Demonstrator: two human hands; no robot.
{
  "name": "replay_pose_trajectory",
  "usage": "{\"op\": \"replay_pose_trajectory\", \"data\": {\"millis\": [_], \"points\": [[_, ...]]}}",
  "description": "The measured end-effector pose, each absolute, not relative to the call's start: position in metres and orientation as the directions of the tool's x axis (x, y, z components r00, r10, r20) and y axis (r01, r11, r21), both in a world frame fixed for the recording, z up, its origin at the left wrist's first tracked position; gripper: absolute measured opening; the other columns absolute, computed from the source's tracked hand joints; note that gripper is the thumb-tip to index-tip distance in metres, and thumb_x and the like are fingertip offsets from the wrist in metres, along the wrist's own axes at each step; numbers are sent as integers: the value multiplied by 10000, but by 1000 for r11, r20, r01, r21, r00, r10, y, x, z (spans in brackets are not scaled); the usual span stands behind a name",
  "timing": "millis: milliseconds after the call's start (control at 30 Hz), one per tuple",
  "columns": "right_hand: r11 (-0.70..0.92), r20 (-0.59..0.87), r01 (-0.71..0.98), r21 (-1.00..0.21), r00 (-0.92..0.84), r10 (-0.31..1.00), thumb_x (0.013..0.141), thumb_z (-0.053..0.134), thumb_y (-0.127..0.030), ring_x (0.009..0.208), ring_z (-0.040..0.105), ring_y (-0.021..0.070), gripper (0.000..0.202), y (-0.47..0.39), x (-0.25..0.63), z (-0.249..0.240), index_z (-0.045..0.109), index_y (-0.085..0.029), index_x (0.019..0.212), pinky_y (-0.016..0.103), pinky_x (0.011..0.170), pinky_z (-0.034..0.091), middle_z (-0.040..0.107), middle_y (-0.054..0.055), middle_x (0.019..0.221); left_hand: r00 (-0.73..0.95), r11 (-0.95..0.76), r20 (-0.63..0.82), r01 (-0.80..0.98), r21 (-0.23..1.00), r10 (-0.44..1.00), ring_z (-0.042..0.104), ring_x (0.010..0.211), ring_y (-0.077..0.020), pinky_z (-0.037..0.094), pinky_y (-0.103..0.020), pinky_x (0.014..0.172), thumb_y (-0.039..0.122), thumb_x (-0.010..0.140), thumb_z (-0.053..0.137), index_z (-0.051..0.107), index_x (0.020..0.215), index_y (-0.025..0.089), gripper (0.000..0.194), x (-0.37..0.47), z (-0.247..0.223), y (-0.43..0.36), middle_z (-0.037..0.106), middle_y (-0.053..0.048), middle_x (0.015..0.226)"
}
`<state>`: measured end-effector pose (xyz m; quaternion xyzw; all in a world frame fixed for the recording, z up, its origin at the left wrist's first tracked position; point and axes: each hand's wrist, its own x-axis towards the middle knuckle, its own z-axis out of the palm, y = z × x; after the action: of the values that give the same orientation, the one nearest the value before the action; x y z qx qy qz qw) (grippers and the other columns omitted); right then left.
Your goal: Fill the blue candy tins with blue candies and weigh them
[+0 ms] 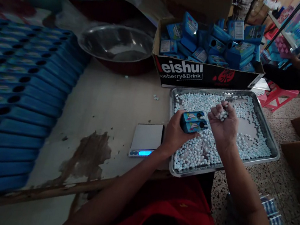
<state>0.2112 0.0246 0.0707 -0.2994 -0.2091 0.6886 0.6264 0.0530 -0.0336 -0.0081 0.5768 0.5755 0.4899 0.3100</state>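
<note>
In the head view, the left hand held two blue boxes side by side over the tray's left part, its fingers closed around them, their round holes toward the right hand. That hand, above the middle of the tray, had its fingers curled in around some pale pellets; more lay across the tray. Just left of the tray sat a scale, display lit; behind the tray, a carton of blue boxes; well left, box rows.

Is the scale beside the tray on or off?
On: the scale has a glowing blue display, though any reading is illegible.
</note>
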Motion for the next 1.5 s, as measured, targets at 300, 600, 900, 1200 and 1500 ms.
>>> {"op": "replay_pose_trajectory", "data": {"millis": [300,600,900,1200,1500], "points": [[80,15,-572,-817,119,993,1017,793,-449,647,473,107,353,27,201,50,587,-246,816,217,611,446,521,-44,724,-144,-158,266,512,845,953,706,1090,-313,559,-428,945,263,576,1071,578,1178,255,778,65,-11,-18,720,-49,1152],[-154,-350,-764,-627,100,931,1175,560,-316,485,336,89,400,81,260,46,464,-242,794,192,515,386,393,-98,584,-30,37,-43,-161,986,999,773,1043,-273,652,-408,903,377,487,1108,546,1155,263,881,54,-5,-14,767,-24,1121],[-342,-497,-759,-554,-28,867,1073,662,-451,573,535,109,324,91,288,15,574,-237,846,199,542,482,584,-29,681,-88,-21,36,158,987,996,751,1130,-309,636,-443,981,366,566,1084,602,1147,259,762,48,21,-30,762,-43,1151],[-411,-604,-808,-423,-87,792,1143,508,-313,524,499,97,329,84,280,25,559,-223,831,178,480,431,543,-37,647,23,-63,59,251,966,998,744,1070,-290,612,-394,919,360,589,1072,601,1180,249,764,41,21,-31,744,-37,1124],[-308,-624,-858,-412,19,781,1135,500,-299,553,538,103,290,87,285,22,534,-232,855,167,484,480,546,-20,692,68,80,-69,-180,980,995,788,1099,-326,689,-447,872,507,479,1107,487,1172,296,954,41,13,-27,753,-48,1167]]}}
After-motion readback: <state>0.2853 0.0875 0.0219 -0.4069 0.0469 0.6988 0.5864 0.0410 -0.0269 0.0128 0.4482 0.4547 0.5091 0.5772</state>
